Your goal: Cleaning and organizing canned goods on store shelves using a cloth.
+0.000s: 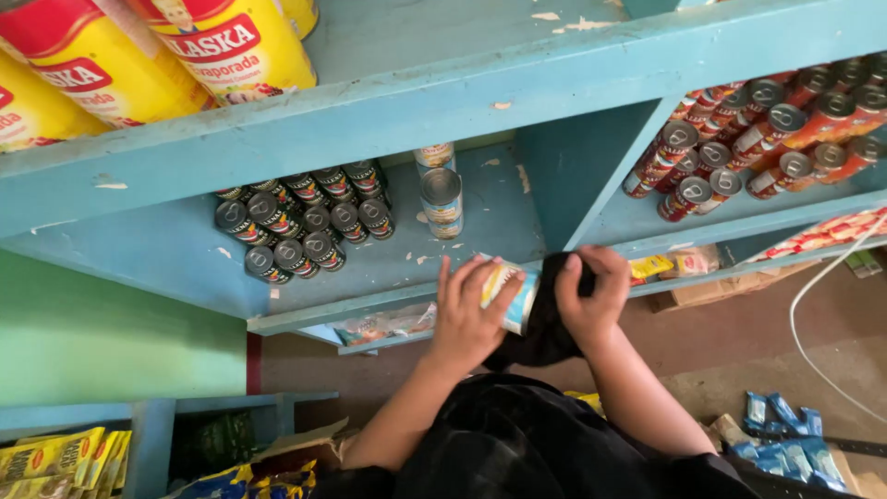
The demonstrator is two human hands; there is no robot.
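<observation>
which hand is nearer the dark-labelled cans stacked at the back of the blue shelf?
Left. The left hand grips a light blue can just below and right of the dark cans. The right hand, pressing a black cloth to that can, is farther right.

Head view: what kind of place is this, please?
Probably a small grocery shop. Painted blue shelves hold many stacked dark cans and red cans, and snack packets sit below. The left hand holds a can.

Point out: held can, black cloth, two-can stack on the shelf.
held can [511, 294], head view, on its label side
black cloth [545, 323], head view, on the folds below the can
two-can stack [442, 196], head view, on the front can's lid
</observation>
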